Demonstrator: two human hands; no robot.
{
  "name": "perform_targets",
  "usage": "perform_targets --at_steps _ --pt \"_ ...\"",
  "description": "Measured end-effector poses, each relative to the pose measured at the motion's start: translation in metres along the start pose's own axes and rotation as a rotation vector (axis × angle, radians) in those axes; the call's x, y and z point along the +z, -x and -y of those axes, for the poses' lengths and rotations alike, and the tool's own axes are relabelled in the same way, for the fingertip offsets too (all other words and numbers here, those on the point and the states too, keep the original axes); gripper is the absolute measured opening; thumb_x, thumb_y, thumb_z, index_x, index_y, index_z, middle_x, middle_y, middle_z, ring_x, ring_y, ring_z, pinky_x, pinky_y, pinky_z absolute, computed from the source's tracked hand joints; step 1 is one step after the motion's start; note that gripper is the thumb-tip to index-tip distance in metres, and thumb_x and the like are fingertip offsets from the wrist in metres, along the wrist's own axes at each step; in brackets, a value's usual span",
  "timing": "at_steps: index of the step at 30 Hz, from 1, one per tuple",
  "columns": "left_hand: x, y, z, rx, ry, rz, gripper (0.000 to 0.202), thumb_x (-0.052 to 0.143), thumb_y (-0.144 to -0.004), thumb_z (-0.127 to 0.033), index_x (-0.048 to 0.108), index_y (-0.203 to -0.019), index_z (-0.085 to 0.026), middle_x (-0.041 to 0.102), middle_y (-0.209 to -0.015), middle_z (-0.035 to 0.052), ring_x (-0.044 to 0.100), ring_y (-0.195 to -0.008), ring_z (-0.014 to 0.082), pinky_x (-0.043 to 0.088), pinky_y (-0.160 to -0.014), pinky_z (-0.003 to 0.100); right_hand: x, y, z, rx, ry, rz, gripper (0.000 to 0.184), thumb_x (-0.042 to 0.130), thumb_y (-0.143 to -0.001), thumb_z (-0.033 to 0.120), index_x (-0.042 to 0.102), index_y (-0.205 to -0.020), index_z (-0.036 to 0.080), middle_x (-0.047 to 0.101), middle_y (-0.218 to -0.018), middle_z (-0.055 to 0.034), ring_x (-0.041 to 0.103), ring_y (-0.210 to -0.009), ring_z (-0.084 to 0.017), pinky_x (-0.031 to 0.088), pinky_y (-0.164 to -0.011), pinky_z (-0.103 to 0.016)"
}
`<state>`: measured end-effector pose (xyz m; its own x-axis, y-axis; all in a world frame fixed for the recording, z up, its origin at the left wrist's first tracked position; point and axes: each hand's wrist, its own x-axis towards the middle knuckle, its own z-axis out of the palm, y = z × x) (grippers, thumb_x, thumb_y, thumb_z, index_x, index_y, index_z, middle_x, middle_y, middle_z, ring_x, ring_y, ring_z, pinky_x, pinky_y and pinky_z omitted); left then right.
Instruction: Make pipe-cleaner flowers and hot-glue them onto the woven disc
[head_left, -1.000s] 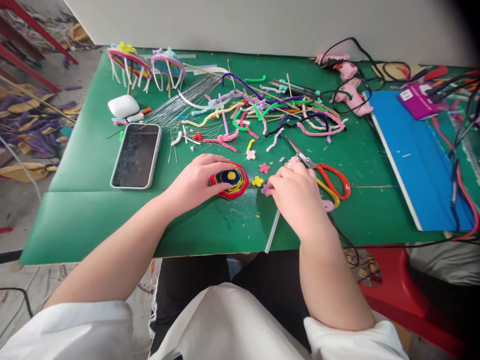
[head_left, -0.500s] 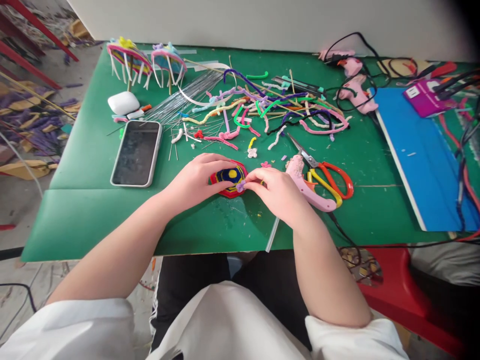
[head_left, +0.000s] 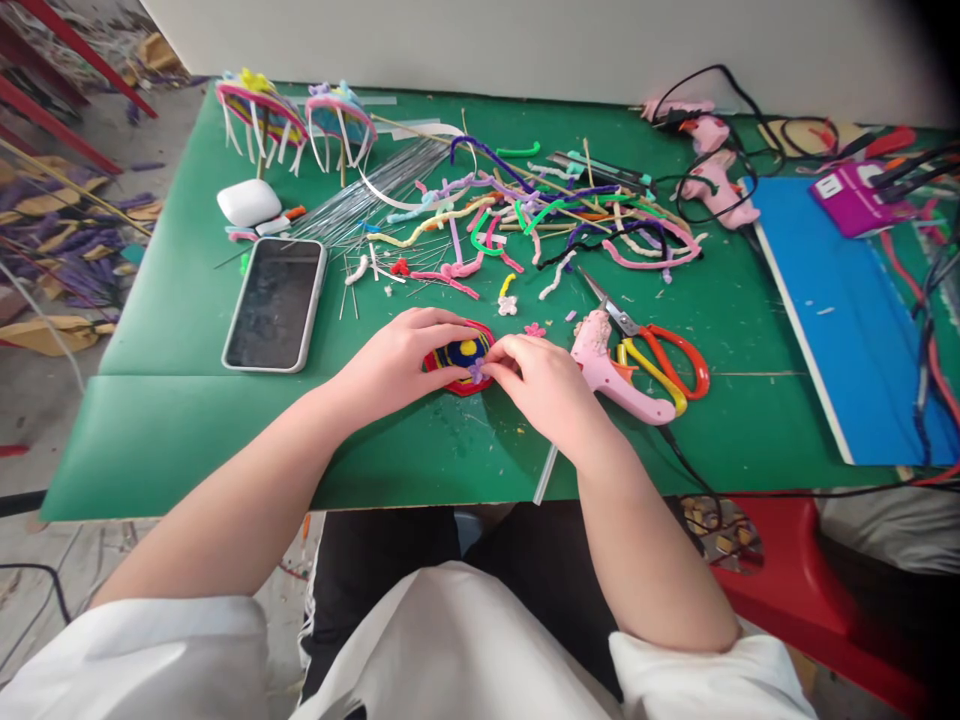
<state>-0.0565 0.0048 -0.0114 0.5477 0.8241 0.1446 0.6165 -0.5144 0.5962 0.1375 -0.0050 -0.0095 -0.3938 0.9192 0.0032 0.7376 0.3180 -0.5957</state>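
Lying on the green table is a small hexagonal pipe-cleaner disc (head_left: 468, 349) with red, yellow and dark blue rings. My left hand (head_left: 394, 360) grips its left side between thumb and fingers. A small purple flower (head_left: 477, 372) rests against the disc's lower right part. My right hand (head_left: 541, 388) pinches the flower at its right edge, and its fingertips partly cover it. Just behind my right hand is a pink flower (head_left: 534, 330), with a white flower (head_left: 508, 305) on a yellow stem farther back. A pink glue gun (head_left: 626, 393) lies to the right, with a clear glue stick (head_left: 546, 476) poking out below my wrist.
Orange-and-yellow-handled scissors (head_left: 686, 350) lie by the glue gun. A phone (head_left: 274, 306) and white case (head_left: 249, 204) sit left. Pipe cleaners (head_left: 427, 228) and wires (head_left: 375, 200) spread behind. Two small umbrellas (head_left: 262, 110) stand back left; a blue board (head_left: 847, 320) and cables lie right.
The purple flower has shifted slightly left and down onto the disc, with my right fingertips following. My left hand stays on the disc. The whole view has shifted slightly.
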Motion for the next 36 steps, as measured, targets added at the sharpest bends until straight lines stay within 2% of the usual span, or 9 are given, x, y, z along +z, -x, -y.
perform_targets --at_steps 20,24,29,33,36 --pt "0.002 -0.001 0.0 0.004 0.007 -0.013 0.035 0.061 -0.081 -0.037 0.062 -0.112 -0.02 0.061 -0.119 0.0081 0.056 -0.111 0.022 0.044 -0.098 0.038 0.004 0.002 0.003 0.007 0.03 -0.045 0.006 0.056 -0.082 0.017 0.057 -0.078 0.021 0.063 -0.078 -0.0014 0.057 -0.072 -0.015 0.041 -0.064 -0.027" --pt "0.001 -0.001 0.0 0.017 0.003 -0.012 0.036 0.061 -0.081 -0.037 0.062 -0.112 -0.019 0.061 -0.119 0.0085 0.056 -0.111 0.0218 0.044 -0.098 0.038 -0.005 0.004 0.004 0.017 0.012 -0.054 0.006 0.058 -0.081 0.017 0.058 -0.076 0.021 0.061 -0.077 -0.0006 0.057 -0.07 -0.015 0.041 -0.063 -0.026" --pt "-0.001 -0.001 -0.001 0.007 0.007 0.012 0.036 0.06 -0.082 -0.035 0.061 -0.115 -0.02 0.06 -0.121 0.0078 0.055 -0.112 0.0218 0.044 -0.098 0.038 -0.018 0.01 0.0 -0.045 -0.046 -0.143 0.005 0.058 -0.083 0.021 0.062 -0.081 0.022 0.063 -0.084 -0.0015 0.058 -0.077 -0.016 0.042 -0.069 -0.027" --pt "-0.001 -0.001 -0.002 -0.003 0.014 0.012 0.037 0.06 -0.082 -0.038 0.061 -0.115 -0.021 0.06 -0.12 0.0077 0.055 -0.113 0.0222 0.043 -0.098 0.038 -0.011 0.009 -0.001 -0.052 0.034 -0.091 0.007 0.059 -0.083 0.022 0.064 -0.079 0.021 0.064 -0.082 -0.0023 0.058 -0.079 -0.017 0.042 -0.071 -0.028" --pt "-0.001 -0.001 -0.002 -0.006 0.017 0.011 0.038 0.06 -0.081 -0.038 0.061 -0.115 -0.021 0.061 -0.12 0.008 0.054 -0.113 0.0222 0.043 -0.099 0.038 -0.003 0.006 0.0 -0.046 0.095 -0.072 0.008 0.059 -0.083 0.023 0.064 -0.079 0.02 0.063 -0.079 -0.0022 0.057 -0.076 -0.017 0.04 -0.066 -0.027"
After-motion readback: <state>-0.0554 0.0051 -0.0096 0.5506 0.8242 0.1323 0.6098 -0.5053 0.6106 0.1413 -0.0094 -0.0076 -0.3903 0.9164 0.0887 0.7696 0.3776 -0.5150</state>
